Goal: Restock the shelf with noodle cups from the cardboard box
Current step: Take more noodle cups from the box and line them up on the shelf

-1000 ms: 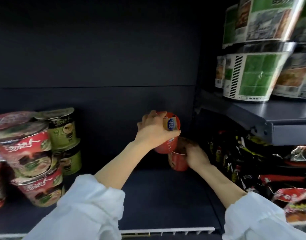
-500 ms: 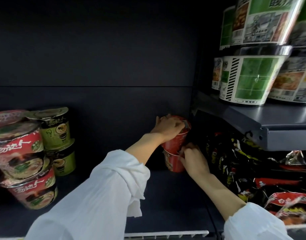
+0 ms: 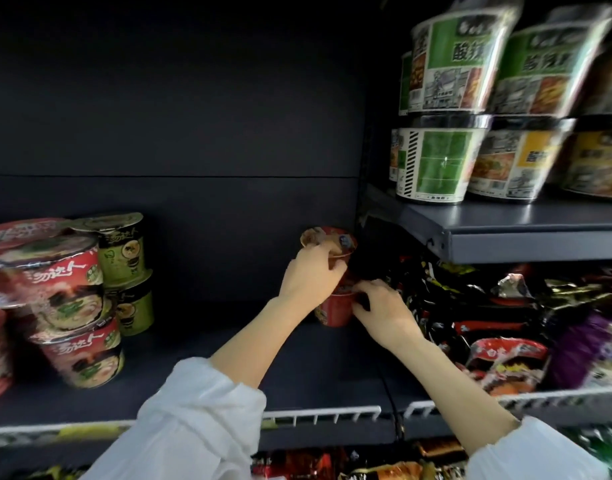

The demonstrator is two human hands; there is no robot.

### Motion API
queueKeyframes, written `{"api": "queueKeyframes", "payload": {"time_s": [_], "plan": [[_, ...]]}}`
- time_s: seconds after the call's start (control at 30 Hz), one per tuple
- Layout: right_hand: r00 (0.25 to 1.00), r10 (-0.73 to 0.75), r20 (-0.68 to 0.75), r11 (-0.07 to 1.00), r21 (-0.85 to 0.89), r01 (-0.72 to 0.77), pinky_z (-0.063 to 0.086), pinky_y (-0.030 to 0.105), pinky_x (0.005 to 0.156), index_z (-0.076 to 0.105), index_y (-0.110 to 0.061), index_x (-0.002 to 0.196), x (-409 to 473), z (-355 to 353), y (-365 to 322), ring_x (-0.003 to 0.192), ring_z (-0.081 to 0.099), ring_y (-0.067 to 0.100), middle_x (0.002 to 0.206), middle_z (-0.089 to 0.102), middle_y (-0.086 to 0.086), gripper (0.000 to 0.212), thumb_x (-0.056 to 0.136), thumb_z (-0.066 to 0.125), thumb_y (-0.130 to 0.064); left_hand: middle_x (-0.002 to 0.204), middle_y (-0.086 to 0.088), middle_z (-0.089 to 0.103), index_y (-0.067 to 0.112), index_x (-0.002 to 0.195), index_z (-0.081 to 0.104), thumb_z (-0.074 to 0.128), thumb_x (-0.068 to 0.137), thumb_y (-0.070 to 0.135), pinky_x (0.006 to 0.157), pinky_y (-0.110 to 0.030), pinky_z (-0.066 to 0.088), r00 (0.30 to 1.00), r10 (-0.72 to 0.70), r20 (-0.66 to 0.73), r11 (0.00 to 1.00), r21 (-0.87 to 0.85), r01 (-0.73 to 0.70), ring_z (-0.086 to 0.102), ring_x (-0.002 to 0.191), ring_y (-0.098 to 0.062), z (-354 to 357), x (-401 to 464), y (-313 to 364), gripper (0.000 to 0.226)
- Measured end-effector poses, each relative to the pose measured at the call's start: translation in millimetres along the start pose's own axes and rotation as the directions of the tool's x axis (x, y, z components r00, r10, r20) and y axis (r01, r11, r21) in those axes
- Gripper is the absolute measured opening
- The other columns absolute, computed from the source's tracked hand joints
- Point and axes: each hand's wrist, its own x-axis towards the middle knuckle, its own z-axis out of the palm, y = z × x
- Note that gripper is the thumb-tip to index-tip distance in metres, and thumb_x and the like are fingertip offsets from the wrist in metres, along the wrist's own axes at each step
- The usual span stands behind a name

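Two red noodle cups stand stacked at the back right of the dark shelf [image 3: 200, 372]. My left hand [image 3: 311, 275] grips the upper red cup [image 3: 327, 237] around its side, just under the lid. My right hand [image 3: 380, 310] rests against the right side of the lower red cup [image 3: 334, 311], fingers curled on it. The upper cup sits on the lower one, leaning slightly left. The cardboard box is out of view.
Stacked red cups [image 3: 62, 282] and green cups [image 3: 124, 251] fill the shelf's left end. Noodle packets [image 3: 498, 327] crowd the compartment to the right. An upper right shelf [image 3: 526, 230] carries large green and yellow bowls [image 3: 436, 161]. A white wire rail [image 3: 318, 415] lines the front edge.
My left hand brought the upper red cup from mid-air down and back onto the lower cup. The right hand stayed at the lower cup. The camera moved closer.
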Motion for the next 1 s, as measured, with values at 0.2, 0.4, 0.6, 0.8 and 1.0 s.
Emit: {"api": "queueKeyframes", "payload": {"time_s": [0.2,0.4,0.6,0.8,1.0], "plan": [[0.997,0.008,-0.083,0.999,0.052,-0.004,0.044,0.026,0.09,0.06,-0.016,0.121,-96.9,-35.5,-13.7,0.108,0.058,0.02,0.119,0.057,0.006,0.03,0.092,0.054,-0.017,0.095,0.01,0.066,0.024,0.108,0.062,0.053,0.091,0.025,0.079,-0.035,0.053,0.998,0.059,0.006,0.997,0.058,-0.059,0.062,0.089,-0.012,-21.6,-120.2,19.9,0.02],[0.995,0.06,-0.073,0.996,0.065,-0.056,0.049,0.029,0.085,0.06,-0.014,0.12,-236.0,-64.4,-22.8,0.102,0.06,0.019,0.114,0.062,0.005,0.027,0.095,0.051,-0.017,0.092,0.008,0.068,0.025,0.113,0.06,0.052,0.093,0.026,0.072,-0.032,0.052,0.994,0.087,0.063,0.996,0.003,-0.088,0.063,0.085,-0.014,-13.8,-251.8,60.1,0.021],[0.979,0.203,0.001,0.979,0.032,-0.203,0.049,0.028,0.084,0.065,-0.012,0.113,-367.4,-106.0,-8.8,0.099,0.062,0.022,0.107,0.068,0.006,0.024,0.093,0.051,-0.014,0.081,0.007,0.064,0.021,0.105,0.064,0.053,0.092,0.026,0.071,-0.032,0.055,0.978,0.089,0.186,0.988,-0.144,-0.063,0.062,0.072,-0.014,22.9,-348.3,133.1,0.018],[0.935,0.35,0.065,0.937,-0.024,-0.349,0.049,0.03,0.071,0.066,-0.009,0.106,-461.1,-144.6,39.0,0.089,0.064,0.029,0.101,0.068,0.01,0.022,0.091,0.05,-0.009,0.091,-0.001,0.065,0.014,0.105,0.065,0.054,0.093,0.023,0.075,-0.033,0.053,0.94,0.119,0.319,0.986,-0.147,-0.075,0.062,0.082,-0.017,64.9,-407.9,203.5,0.018],[0.883,0.446,0.144,0.894,-0.109,-0.434,0.046,0.034,0.078,0.066,-0.004,0.109,-509.6,-169.6,120.0,0.099,0.06,0.031,0.104,0.066,0.014,0.025,0.089,0.054,-0.014,0.096,-0.003,0.067,0.013,0.106,0.062,0.056,0.092,0.024,0.08,-0.037,0.054,0.876,0.104,0.472,0.989,-0.141,-0.041,0.063,0.09,-0.02,124.3,-437.3,251.0,0.019]]}}
